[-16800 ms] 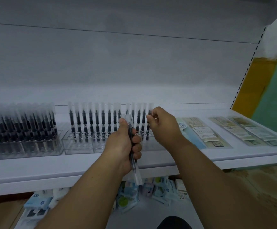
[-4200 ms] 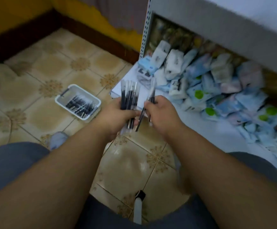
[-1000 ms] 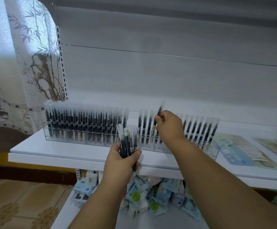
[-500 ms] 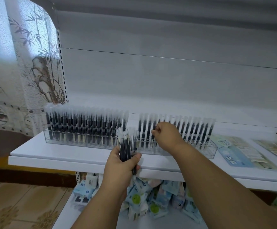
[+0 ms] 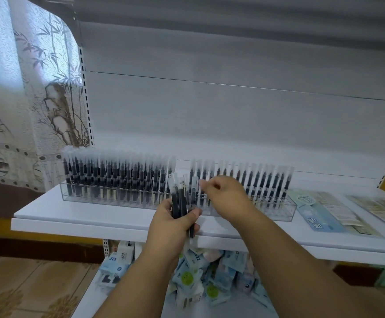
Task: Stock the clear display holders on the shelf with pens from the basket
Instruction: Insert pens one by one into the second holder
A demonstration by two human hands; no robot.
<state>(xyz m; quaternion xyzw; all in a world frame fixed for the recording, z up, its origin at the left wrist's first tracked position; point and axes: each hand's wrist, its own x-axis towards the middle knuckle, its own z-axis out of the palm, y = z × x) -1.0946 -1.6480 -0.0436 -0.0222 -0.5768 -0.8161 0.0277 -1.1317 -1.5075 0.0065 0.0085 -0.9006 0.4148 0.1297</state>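
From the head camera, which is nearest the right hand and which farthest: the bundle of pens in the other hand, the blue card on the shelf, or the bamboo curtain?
1. Bundle of pens: gripped in the left hand, just left of the right hand.
2. Blue card: flat on the shelf, to the right.
3. Bamboo curtain: far left, beyond the shelf's end.

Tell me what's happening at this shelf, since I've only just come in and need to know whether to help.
A person is stocking pens into clear holders on the white shelf. The left hand grips a bundle of pens upright at the shelf's front edge. The right hand is in front of the right holder, fingers loosely curled; it is blurred, and no pen shows in it. The left holder looks full; the right holder has one filled back row, with room in front.
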